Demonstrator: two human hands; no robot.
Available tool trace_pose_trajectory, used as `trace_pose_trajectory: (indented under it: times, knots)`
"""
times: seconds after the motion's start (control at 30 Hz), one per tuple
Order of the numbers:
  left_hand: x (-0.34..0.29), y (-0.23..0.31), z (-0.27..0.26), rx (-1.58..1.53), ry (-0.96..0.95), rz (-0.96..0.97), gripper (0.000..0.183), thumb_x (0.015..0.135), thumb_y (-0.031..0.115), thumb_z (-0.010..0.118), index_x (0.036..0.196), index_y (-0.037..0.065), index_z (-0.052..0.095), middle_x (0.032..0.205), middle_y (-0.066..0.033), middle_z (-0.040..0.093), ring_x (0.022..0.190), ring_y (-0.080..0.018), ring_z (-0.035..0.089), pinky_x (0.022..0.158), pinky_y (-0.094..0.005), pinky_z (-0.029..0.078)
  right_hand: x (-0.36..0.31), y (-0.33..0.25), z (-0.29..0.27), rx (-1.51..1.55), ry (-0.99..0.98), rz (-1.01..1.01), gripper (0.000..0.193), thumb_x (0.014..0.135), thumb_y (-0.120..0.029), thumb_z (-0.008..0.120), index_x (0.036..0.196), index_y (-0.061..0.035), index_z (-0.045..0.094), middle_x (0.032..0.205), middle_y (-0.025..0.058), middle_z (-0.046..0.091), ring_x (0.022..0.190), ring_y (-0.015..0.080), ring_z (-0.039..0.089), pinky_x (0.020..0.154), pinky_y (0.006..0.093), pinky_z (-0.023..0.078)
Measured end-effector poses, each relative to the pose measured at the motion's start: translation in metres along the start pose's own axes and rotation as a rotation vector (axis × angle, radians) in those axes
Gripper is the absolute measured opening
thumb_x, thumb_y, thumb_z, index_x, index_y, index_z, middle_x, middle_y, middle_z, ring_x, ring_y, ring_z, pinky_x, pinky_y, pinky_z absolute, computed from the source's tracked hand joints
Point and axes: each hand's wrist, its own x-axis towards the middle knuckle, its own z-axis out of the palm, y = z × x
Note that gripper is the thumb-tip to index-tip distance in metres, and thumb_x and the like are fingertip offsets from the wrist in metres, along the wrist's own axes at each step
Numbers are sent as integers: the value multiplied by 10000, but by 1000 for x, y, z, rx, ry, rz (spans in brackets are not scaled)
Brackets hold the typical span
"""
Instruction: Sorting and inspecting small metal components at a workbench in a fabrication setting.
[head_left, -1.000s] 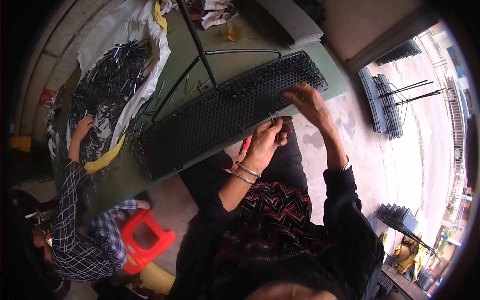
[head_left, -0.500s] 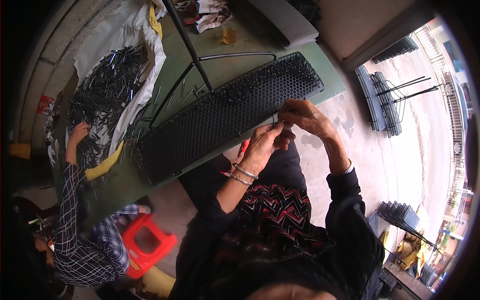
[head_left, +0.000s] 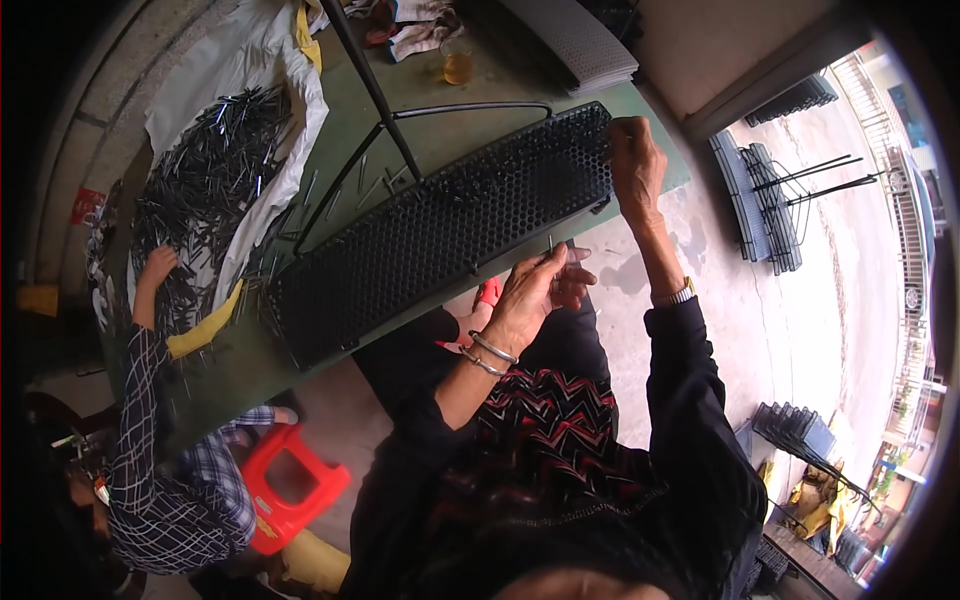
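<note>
A long black panel (head_left: 390, 265) full of round holes lies slantwise along the table's edge. Dark short pieces crowd its far right part. My right hand (head_left: 637, 170) is at the panel's right end, fingers curled and pinched; whatever they hold is hidden. Below the panel's near edge is my left hand (head_left: 535, 285). A thin metal pin (head_left: 550, 242) pokes up by its thumb and forefinger, and the other fingers are loosely bent. A black metal rod frame (head_left: 385, 120) stands against the panel's far side.
Black pins (head_left: 225, 150) are heaped on a white sack (head_left: 310, 115) at the left, where a co-worker's hand (head_left: 160, 265) rests. Grey perforated sheets (head_left: 580, 50) and a glass of amber liquid (head_left: 457, 68) stand at the back. A red stool (head_left: 300, 500) is lower left.
My right hand has left my left hand and moved up and right to the panel's right end. The left hand has stayed nearly in place, its fingers slightly looser.
</note>
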Motion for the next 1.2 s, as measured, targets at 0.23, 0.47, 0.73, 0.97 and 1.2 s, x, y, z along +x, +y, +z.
trace_pose_trajectory:
  times: [0.23, 0.47, 0.73, 0.97, 1.2]
  knots:
    - [-2, -1, -1, 2, -4, -14, 441, 972, 382, 472, 1123, -13, 595, 845, -83, 651, 709, -117, 605, 626, -236, 504, -2, -4, 7, -94, 4, -44, 86, 905, -126, 542, 950, -54, 528, 777, 182, 624, 696, 357, 623, 610, 412, 478]
    - [-4, -5, 1, 6, -24, -17, 438, 972, 392, 468, 1114, -1, 600, 835, -71, 649, 702, -112, 606, 617, -230, 502, -5, -9, 3, -130, 4, -63, 81, 910, -134, 537, 936, -57, 534, 793, 179, 625, 722, 367, 624, 624, 415, 479]
    - [-9, -4, 2, 25, -1, -17, 429, 971, 400, 469, 1110, 17, 604, 817, -60, 645, 658, -91, 589, 565, -218, 483, -2, -2, 3, -170, -27, -111, 75, 907, -129, 531, 938, -61, 536, 779, 180, 618, 728, 375, 616, 632, 427, 477]
    - [-12, -4, 5, 37, -10, 2, 425, 971, 398, 477, 1115, 18, 602, 787, -46, 621, 567, -43, 451, 482, -179, 336, 0, -2, 1, -172, -111, -170, 63, 918, -110, 497, 950, -60, 517, 860, 175, 619, 784, 394, 604, 647, 439, 473]
    - [-13, -3, 8, 34, -19, 2, 425, 975, 393, 473, 1125, 16, 600, 781, -49, 615, 559, -40, 419, 479, -176, 311, 2, 3, -4, -226, -279, -211, 62, 897, -124, 517, 943, -93, 542, 850, 156, 588, 779, 378, 591, 644, 437, 470]
